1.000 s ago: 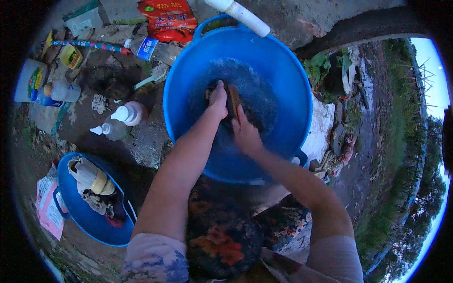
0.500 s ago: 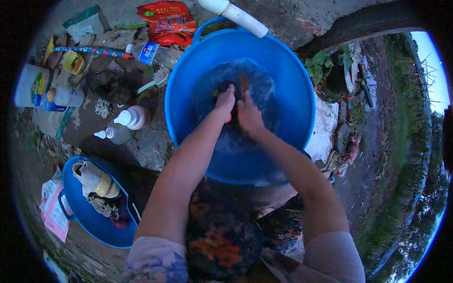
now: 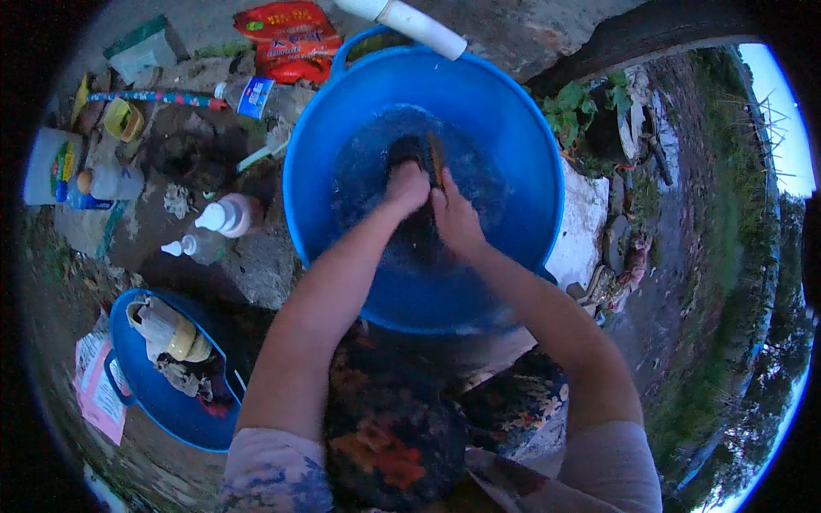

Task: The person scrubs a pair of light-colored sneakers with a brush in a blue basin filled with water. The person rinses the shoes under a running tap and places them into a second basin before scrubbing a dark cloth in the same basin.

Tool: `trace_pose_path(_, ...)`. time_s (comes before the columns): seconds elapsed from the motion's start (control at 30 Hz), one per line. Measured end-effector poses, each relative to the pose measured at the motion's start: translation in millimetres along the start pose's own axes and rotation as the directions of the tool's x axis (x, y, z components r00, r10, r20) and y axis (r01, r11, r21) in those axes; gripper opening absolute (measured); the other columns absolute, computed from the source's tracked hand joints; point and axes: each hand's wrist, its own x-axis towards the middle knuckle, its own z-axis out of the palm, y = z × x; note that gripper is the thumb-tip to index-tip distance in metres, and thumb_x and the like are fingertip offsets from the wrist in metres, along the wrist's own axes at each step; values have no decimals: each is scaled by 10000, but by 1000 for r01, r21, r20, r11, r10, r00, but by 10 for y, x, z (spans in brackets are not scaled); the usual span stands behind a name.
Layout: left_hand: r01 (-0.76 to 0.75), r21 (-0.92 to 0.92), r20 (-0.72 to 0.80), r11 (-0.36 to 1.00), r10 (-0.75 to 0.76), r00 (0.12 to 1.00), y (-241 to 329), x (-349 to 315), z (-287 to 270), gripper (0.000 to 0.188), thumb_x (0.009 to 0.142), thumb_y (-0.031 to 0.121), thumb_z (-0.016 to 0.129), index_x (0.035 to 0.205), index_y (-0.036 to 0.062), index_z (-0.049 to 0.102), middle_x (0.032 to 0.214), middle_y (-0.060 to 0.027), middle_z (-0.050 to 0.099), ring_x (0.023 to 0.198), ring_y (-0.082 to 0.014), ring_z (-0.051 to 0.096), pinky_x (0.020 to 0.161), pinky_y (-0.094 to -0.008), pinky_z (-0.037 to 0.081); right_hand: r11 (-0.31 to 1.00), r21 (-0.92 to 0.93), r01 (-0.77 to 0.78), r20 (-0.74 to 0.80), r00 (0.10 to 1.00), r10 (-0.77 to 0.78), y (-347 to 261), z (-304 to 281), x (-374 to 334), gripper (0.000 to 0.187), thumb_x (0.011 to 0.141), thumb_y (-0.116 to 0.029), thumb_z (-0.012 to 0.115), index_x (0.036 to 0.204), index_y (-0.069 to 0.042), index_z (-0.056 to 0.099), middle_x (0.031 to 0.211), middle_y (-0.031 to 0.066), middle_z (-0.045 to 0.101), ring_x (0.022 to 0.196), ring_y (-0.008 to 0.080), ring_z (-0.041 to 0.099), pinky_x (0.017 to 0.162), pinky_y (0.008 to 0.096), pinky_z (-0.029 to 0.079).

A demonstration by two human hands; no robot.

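Both of my arms reach into a large blue basin [image 3: 522,145] of dark, sudsy water. My left hand [image 3: 408,186] is closed on a dark, wet, shoe-shaped item [image 3: 405,149], mostly hidden by the hand and the murky water. A brown wooden scrub brush [image 3: 437,157] is gripped in my right hand [image 3: 457,218]. Its bristle side faces the dark item, close beside my left hand. Whether the bristles touch it I cannot tell.
At lower left stands a smaller blue basin [image 3: 154,406] with light shoes and cloth. Pump bottles [image 3: 231,214], a plastic bottle [image 3: 254,97] and a white-handled brush [image 3: 263,152] lie left. A red bag [image 3: 289,41] and white pipe [image 3: 421,27] are at the far rim.
The brush and my right hand have shifted slightly, and the dark item now shows more clearly above my left hand. The whole view has moved a little.
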Motion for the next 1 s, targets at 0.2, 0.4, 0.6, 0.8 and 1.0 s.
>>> trace_pose_path(0.2,368,-928,363,50,-92,927,-83,96,-170,520,822,470,533,1161,78,491,1026,-98,536,925,-262,510,850,-400,411,1000,19,-3,60,998,2,-150,208,-88,547,917,-342,371,1390,-105,232,961,295,577,881,475,546,815,509,412)
trace_pose_path(0.4,430,-844,295,322,-390,872,-147,116,34,437,843,422,497,1132,95,505,1035,-110,544,911,-257,523,756,-409,447,988,-124,-96,36,994,101,-92,106,408,550,915,-343,380,1388,-107,231,967,294,579,861,462,560,816,500,422)
trace_pose_path(0.6,390,-914,272,111,-545,793,-75,83,-75,435,909,434,374,1115,75,505,1014,-123,575,851,-283,570,772,-450,464,992,-113,-51,228,971,76,-311,70,-168,555,912,-320,416,1396,-135,217,967,299,576,853,444,572,801,527,417)
trace_pose_path(0.8,359,-932,323,44,-345,881,-415,326,79,506,900,483,390,1177,69,481,1127,-140,531,987,-300,531,825,-447,450,997,-67,23,135,991,-13,-203,167,147,563,917,-356,383,1403,-138,199,989,295,572,889,439,566,854,507,399)
trace_pose_path(1.0,467,-829,302,307,-457,836,-210,178,175,513,878,517,420,1151,91,505,1007,-91,587,827,-238,559,729,-413,442,966,-259,-26,134,989,62,-156,-2,361,555,912,-355,380,1396,-142,213,949,268,595,879,450,563,818,513,419)
